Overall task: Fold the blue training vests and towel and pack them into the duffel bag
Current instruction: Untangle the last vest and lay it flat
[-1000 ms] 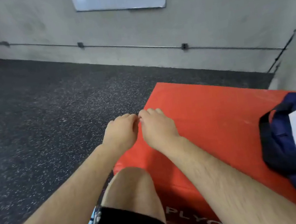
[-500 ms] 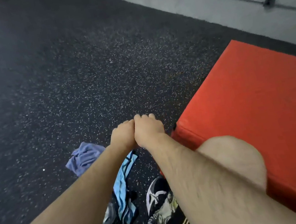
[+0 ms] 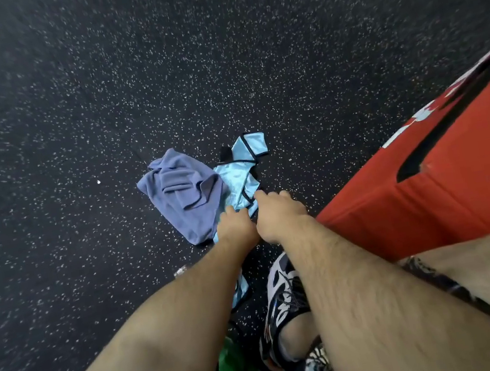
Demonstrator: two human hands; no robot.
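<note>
Head view: left hand [image 3: 236, 228], right hand [image 3: 278, 216] together over blue vest [image 3: 241, 178] beside towel [image 3: 184, 195], grasp not discernible

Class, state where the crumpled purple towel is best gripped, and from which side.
Pinch the towel by its raised middle fold, coming down from above. It lies crumpled on the floor, and that ridge stands proud; its right edge meets the light blue vest, so avoid that.
</note>
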